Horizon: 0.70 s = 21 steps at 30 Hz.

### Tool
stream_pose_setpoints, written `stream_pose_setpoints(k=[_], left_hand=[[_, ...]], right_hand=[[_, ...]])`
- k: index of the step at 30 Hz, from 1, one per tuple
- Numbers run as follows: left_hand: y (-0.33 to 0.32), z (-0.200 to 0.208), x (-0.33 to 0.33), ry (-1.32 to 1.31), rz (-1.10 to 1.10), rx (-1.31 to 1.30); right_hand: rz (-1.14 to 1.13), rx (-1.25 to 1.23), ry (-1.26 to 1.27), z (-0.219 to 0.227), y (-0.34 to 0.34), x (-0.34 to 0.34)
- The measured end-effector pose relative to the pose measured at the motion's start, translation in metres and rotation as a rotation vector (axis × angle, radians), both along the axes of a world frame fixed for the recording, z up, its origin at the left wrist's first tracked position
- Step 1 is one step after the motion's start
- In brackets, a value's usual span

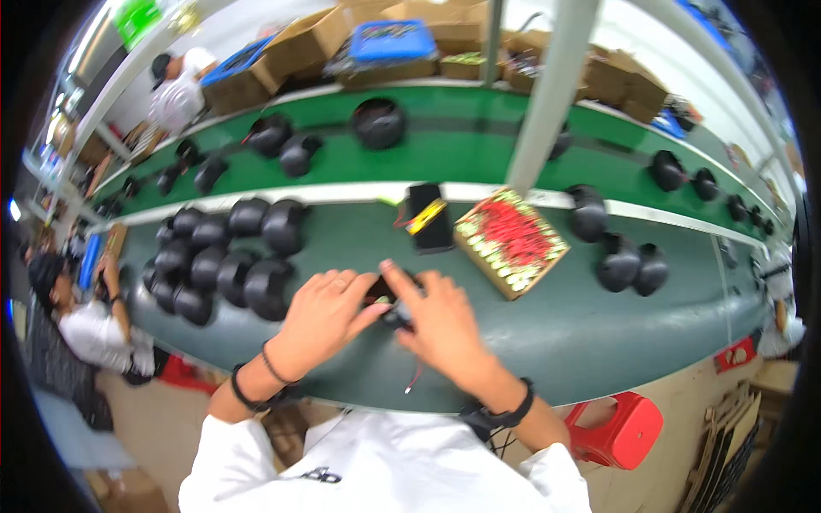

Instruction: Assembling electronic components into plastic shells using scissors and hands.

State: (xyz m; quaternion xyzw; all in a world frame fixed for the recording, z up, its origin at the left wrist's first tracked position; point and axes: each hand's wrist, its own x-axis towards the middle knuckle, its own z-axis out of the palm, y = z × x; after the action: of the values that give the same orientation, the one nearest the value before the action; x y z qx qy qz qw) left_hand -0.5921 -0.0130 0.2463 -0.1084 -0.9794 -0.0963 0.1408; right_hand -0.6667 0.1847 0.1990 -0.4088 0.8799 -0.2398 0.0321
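Note:
My left hand (327, 318) and my right hand (443, 329) meet at the middle of the near table edge, fingers closed around a small black part (376, 292). Most of that part is hidden under my fingers, so its full shape cannot be told. A pale greenish piece shows at my left thumb tip. From beneath my right hand a thin red wire (416, 374) hangs toward me, a small white plug at its end. Beyond my hands lies a flat black object (432, 227) with a yellow item (427, 217) on it. Beside it stands a cardboard box (489, 272) of red wires and pale pieces.
Several black round shells (269, 289) cluster at left on the dark green table (547, 342); a few more (617, 261) sit at right. Behind runs a green conveyor (462, 120) carrying further shells. A grey post (547, 103) rises past the box. A red stool (629, 432) stands below right.

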Motion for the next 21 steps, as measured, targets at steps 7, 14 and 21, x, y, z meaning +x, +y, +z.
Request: stream_pose_setpoints(k=[7, 14, 21], left_hand=[[-0.010, -0.027, 0.025, -0.086, 0.145, 0.055], [0.000, -0.032, 0.026, -0.135, 0.269, 0.256], [0.005, -0.046, 0.026, -0.080, 0.274, 0.579]], right_hand=[[0.069, -0.111, -0.048, -0.001, -0.018, 0.001], [0.069, -0.062, -0.004, -0.010, -0.025, 0.008], [0.027, -0.105, 0.010, -0.012, -0.023, 0.011]])
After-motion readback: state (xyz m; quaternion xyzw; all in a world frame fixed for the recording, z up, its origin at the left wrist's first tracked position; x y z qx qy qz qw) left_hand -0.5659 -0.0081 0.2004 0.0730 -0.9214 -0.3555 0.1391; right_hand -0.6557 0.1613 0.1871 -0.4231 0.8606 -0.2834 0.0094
